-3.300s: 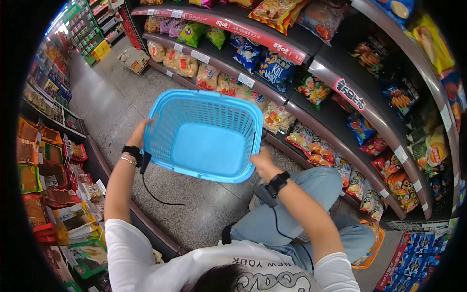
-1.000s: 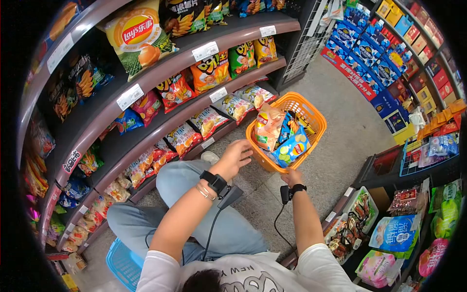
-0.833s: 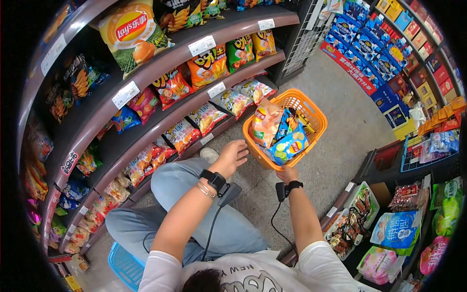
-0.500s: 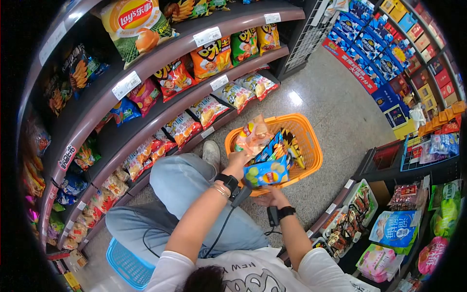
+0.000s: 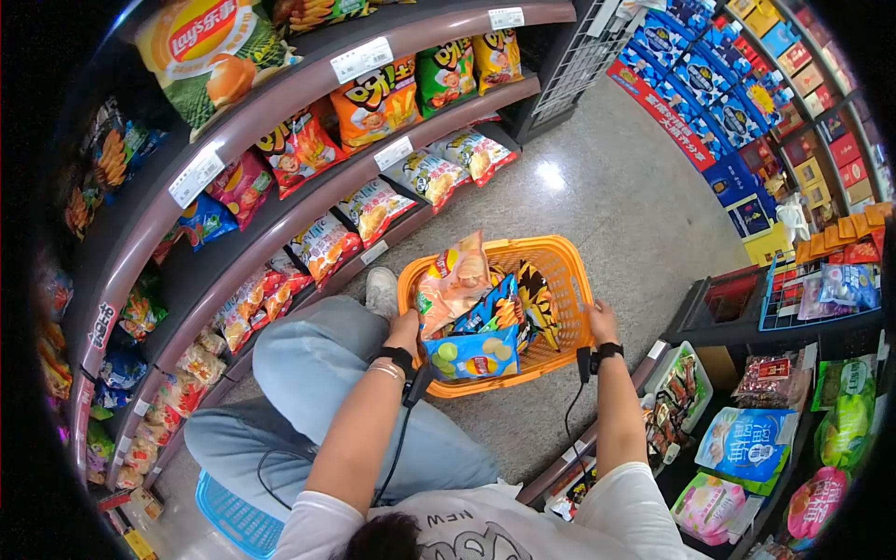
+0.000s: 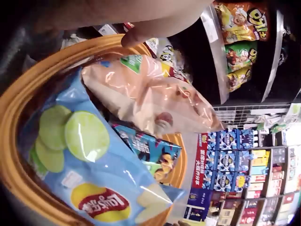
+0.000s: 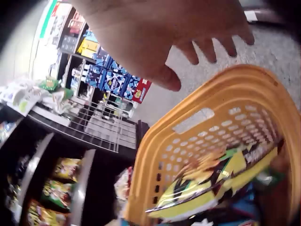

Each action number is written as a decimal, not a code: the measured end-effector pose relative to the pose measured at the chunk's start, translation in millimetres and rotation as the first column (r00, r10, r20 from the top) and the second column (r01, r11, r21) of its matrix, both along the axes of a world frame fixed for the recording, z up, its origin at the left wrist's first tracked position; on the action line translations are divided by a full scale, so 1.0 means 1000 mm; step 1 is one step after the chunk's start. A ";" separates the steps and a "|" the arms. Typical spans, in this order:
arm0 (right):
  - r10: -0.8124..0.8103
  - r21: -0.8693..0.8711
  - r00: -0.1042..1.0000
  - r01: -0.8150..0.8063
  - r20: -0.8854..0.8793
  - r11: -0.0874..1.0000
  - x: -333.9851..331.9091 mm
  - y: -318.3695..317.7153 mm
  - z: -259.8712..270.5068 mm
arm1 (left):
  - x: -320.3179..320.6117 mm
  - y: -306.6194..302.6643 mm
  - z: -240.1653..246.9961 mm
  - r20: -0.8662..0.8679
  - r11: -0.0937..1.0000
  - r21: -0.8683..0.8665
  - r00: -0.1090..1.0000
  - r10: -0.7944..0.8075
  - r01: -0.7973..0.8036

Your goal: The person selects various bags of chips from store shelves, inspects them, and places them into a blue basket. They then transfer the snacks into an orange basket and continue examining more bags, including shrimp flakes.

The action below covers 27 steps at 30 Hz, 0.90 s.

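An orange basket (image 5: 569,271) (image 6: 10,127) (image 7: 157,136) stands on the floor before the person's crossed legs. It holds a pink bag (image 5: 453,285) (image 6: 141,96), a light-blue chip bag (image 5: 474,355) (image 6: 87,150), a dark-blue bag (image 5: 495,308) and a black-and-yellow bag (image 5: 537,294) (image 7: 207,188). The left hand (image 5: 404,331) (image 6: 155,21) grips the basket's left rim, its thumb over the edge; its other fingers are hidden. At the right rim is the right hand (image 5: 603,322) (image 7: 164,33), fingers spread outside the basket.
Chip shelves (image 5: 308,168) curve along the left. A light-blue basket (image 5: 238,518) sits behind the legs at lower left. Low racks of packaged snacks (image 5: 747,443) stand at the right, and grey floor (image 5: 579,187) runs between. Cables hang from both wrists.
Earlier both hands held the light-blue basket, which is now behind the legs. The orange basket has shifted left and nearer; the left hand went from the bags to its rim, the right to its right side.
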State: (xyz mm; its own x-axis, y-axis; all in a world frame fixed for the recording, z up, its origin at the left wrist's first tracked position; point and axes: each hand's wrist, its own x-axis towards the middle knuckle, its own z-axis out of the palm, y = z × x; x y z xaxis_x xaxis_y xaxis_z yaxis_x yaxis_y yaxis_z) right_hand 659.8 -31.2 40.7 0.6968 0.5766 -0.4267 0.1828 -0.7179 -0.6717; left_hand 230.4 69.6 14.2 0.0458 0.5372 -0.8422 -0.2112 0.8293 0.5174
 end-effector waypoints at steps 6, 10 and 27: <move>0.019 0.009 1.000 -0.019 -0.008 1.000 0.023 0.031 -0.054 | -0.002 0.003 -0.009 0.038 0.998 -0.045 0.998 0.055 -0.054; -0.106 0.028 0.993 0.108 -0.055 0.994 0.027 0.016 -0.029 | 0.002 0.007 0.025 0.199 1.000 0.022 0.980 -0.019 0.015; 0.289 0.536 0.953 -0.198 -0.090 0.821 0.051 -0.015 0.415 | -0.026 -0.014 0.410 0.174 0.628 0.760 0.879 -0.444 0.166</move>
